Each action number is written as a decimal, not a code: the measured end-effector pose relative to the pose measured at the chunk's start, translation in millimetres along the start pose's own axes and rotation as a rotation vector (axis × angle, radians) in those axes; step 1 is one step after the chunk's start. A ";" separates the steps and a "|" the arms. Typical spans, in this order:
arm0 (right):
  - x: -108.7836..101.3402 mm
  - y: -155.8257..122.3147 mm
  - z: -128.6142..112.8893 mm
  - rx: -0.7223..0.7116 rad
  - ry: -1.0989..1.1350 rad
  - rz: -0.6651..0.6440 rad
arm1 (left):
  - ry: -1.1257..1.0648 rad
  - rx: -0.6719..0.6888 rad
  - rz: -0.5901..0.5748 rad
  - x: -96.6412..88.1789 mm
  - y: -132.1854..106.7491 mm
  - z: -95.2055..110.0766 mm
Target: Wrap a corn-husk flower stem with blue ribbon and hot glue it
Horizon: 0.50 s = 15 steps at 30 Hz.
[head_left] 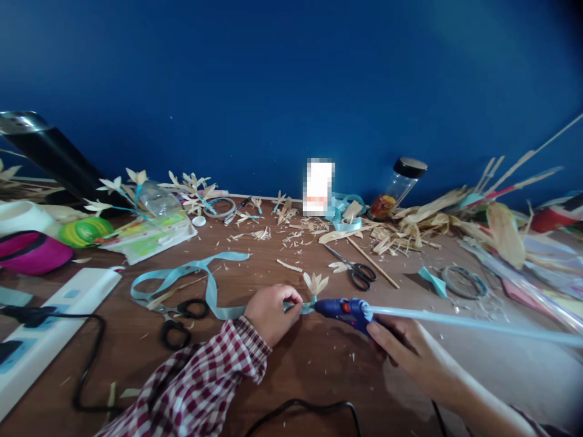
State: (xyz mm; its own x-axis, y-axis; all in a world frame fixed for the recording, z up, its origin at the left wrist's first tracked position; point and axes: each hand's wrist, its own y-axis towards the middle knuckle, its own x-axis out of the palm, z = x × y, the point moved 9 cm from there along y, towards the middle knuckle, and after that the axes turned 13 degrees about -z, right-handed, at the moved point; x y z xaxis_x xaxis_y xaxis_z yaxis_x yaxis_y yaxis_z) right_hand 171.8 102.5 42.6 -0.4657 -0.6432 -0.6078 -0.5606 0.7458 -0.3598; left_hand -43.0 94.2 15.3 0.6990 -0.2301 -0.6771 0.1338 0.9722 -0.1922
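Note:
My left hand (pixel 272 312), in a red checked sleeve, is closed in a pinch on a light blue ribbon (pixel 207 279) that loops away to the left across the brown table (pixel 319 364). A small straw flower (pixel 316 283) stands at the ribbon's end, just right of my fingers. My right hand (pixel 401 349) grips a blue hot glue gun (pixel 348 311), its nozzle pointing left and touching the base of the flower. A long pale glue stick (pixel 473 320) sticks out of the gun's back to the right.
Black scissors (pixel 180 318) lie left of my left hand; another pair (pixel 357 272) lies behind the flower. A white power strip (pixel 50 328) with black cables sits at the left. Straw scraps, finished flowers (pixel 191 185), a jar (pixel 396 188) and tape rolls crowd the back.

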 end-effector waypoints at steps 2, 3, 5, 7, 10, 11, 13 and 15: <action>7.5 0.5 0.9 0.008 0.042 -0.097 | -0.001 0.002 0.005 -0.3 -0.3 0.6; 10.7 0.6 1.4 0.010 0.059 -0.140 | 0.000 0.000 0.005 -0.4 -0.3 0.7; 14.2 0.4 3.9 0.017 0.066 -0.190 | 0.000 -0.009 0.002 -0.5 -0.2 0.6; 10.6 -0.5 8.5 0.031 0.032 -0.162 | 0.000 -0.012 -0.002 -0.5 0.1 0.8; 4.9 -2.5 15.3 0.051 -0.005 -0.112 | 0.001 -0.009 -0.003 -0.7 0.3 1.1; 6.3 -2.6 15.3 0.039 0.011 -0.130 | 0.003 -0.009 -0.003 -0.6 0.2 1.1; 11.3 -2.7 11.4 -0.009 0.078 -0.186 | 0.009 -0.009 -0.006 -0.2 0.1 0.8; 9.9 -3.3 8.6 -0.021 0.145 -0.168 | 0.016 -0.009 -0.006 0.3 0.0 0.6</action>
State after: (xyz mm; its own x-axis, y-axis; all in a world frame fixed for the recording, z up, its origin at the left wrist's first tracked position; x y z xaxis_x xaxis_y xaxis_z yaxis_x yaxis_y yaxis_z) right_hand 175.0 95.2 31.6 -0.4570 -0.7774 -0.4322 -0.6522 0.6233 -0.4314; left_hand -42.4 94.1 15.6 0.6870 -0.2371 -0.6869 0.1322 0.9703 -0.2027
